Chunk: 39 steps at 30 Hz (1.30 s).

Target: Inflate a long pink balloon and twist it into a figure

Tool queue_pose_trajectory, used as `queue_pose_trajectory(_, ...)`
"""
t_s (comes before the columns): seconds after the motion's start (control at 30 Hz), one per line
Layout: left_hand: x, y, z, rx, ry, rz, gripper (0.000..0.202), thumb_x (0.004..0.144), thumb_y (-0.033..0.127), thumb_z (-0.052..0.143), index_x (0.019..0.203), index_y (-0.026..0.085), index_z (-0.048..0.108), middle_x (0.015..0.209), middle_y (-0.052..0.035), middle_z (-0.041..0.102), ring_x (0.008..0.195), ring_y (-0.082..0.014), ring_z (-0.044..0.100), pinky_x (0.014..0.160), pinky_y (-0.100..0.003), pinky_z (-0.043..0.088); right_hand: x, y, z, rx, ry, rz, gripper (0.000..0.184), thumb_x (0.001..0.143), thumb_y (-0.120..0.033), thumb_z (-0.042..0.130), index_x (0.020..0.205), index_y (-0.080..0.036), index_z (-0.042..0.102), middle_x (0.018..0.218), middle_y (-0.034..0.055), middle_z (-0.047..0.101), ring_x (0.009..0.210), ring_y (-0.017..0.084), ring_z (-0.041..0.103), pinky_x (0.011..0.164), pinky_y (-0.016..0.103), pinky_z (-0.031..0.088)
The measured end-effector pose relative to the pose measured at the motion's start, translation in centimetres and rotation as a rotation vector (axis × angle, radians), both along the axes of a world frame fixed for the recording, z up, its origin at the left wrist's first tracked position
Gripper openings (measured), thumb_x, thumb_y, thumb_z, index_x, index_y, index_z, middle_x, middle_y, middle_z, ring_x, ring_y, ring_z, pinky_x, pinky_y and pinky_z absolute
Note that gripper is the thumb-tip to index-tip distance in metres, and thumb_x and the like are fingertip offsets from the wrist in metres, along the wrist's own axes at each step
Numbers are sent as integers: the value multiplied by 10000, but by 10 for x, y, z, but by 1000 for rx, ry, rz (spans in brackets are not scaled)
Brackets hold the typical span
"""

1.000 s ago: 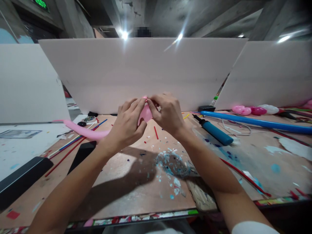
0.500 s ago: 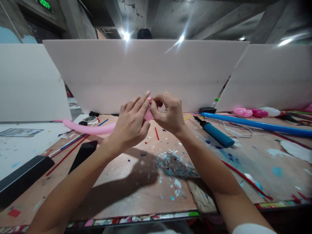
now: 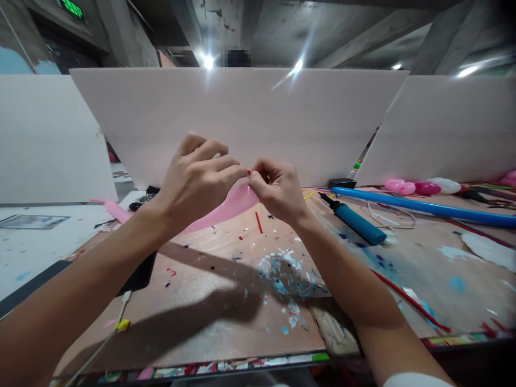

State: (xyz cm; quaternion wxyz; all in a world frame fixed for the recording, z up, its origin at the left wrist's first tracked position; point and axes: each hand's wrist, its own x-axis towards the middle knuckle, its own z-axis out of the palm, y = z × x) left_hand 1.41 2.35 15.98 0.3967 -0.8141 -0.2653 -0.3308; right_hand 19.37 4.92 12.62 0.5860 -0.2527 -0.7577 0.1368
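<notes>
Only an unreadable green lit sign (image 3: 72, 7) at upper left.

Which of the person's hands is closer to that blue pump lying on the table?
The right hand. It sits just left of the pump, pinching the pink balloon. The left hand is farther left, beyond the right one.

Bright overhead lamps flaring, hard arm shadows on tabletop, edges warped, corners dim
</notes>
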Motion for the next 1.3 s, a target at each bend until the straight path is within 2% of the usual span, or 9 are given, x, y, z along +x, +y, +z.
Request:
queue_pose_trajectory(0.33,-4,-6,-11,129,150,-57,276,958,113,473,829,182,707,800,-41,750,812,-171,664,764,-330,456,11,-4,3,-248,-314,182,165,750,-213,485,611,-187,401,609,-56,286,565,69,270,526,250,187)
queue_pose_trajectory(0.47,-7,-15,-9,145,245,-113,260,953,101,479,827,167,696,812,-42,755,751,-160,671,728,-309,480,10,-1,0,-366,-385,364,185,756,-236,488,616,-192,377,638,-48,263,599,81,261,542,259,176)
queue_pose_trajectory(0.57,-7,-12,-12,102,203,-142,225,942,108,506,846,169,699,832,-35,763,755,-163,687,727,-302,504,10,5,-1,-395,-404,445,167,762,-241,498,631,-186,410,658,-42,274,619,88,263,564,264,188)
queue_pose_trajectory(0.67,-4,-4,-19,45,87,-206,186,923,107,542,868,169,709,865,-32,769,773,-161,702,730,-287,531,11,11,-3,-361,-359,432,154,784,-256,521,660,-177,475,662,-39,326,623,92,300,576,260,223)
queue_pose_trajectory(0.77,-1,-2,-21,-56,-101,-241,172,900,97,572,916,172,726,952,-41,773,813,-152,716,723,-255,546,9,15,-6,-200,-260,375,153,818,-261,538,692,-176,518,658,-34,388,635,100,359,595,256,278)
queue_pose_trajectory(0.87,0,-6,-17,-271,-267,-266,179,875,103,601,961,176,740,968,-40,773,795,-135,717,704,-228,553,6,19,-10,-17,-156,320,117,849,-251,548,762,-177,573,683,-19,473,671,112,431,639,261,345)
queue_pose_trajectory(0.97,-1,-11,-11,-431,-335,-300,168,853,129,640,962,185,755,947,-30,779,787,-136,718,706,-226,562,5,20,-14,65,-97,300,131,888,-269,551,801,-181,593,720,-2,516,693,120,471,646,263,380)
queue_pose_trajectory(1.13,0,-11,-7,-368,-338,-292,104,849,158,670,846,204,763,889,-12,781,750,-135,710,724,-242,558,9,18,-14,99,-79,324,162,940,-313,564,857,-188,627,757,6,547,709,120,505,649,262,402)
queue_pose_trajectory(1.3,-8,-1,1,-274,-339,-153,86,884,201,641,892,210,726,863,-8,759,760,-145,693,749,-267,539,9,22,-12,72,-89,310,208,937,-382,606,864,-189,633,770,4,591,726,120,529,683,265,416)
